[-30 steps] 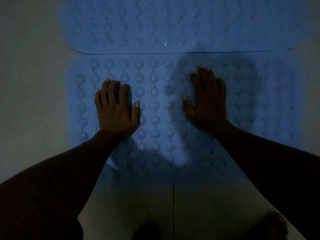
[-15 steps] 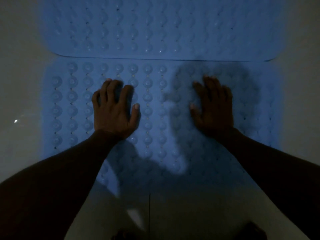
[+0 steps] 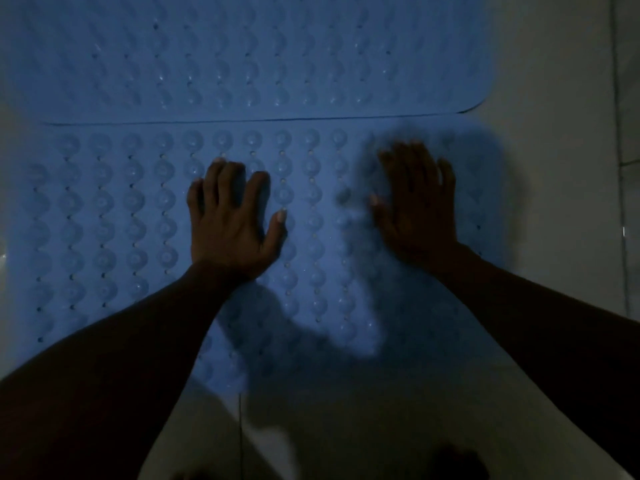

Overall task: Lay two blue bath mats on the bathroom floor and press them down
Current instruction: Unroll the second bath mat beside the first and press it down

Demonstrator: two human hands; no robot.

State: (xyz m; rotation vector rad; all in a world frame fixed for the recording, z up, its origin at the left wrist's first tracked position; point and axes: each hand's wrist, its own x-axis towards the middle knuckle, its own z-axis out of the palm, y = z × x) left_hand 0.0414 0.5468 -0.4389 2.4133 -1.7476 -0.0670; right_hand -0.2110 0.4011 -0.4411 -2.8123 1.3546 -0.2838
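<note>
Two blue bath mats lie flat on the pale tiled floor [image 3: 557, 188], long sides together. The far mat [image 3: 242, 57] stretches across the far part of the floor. Its near edge runs along the far edge of the near mat [image 3: 104, 220] and, as far as the dim light lets me judge, lies slightly over it. Both mats show rows of round suction cups [image 3: 166, 256] facing up.

Both hands rest palm down on the near mat, well apart. The left hand [image 3: 232, 223] sits near the mat's middle, its fingers laid forward close together and its thumb held out to the side. The right hand [image 3: 419, 213] lies toward the mat's right end, flat, with fingers straight and slightly spread. It is a little blurred and sits inside a dark shadow [image 3: 467, 161] cast on the mat. Neither hand grips or pinches anything.

Bare floor shows to the right of the mats and along the near edge, where a thin grout line [image 3: 240, 427] runs between the forearms. More shadow covers the near mat's near edge, so its outline there is hard to make out.
</note>
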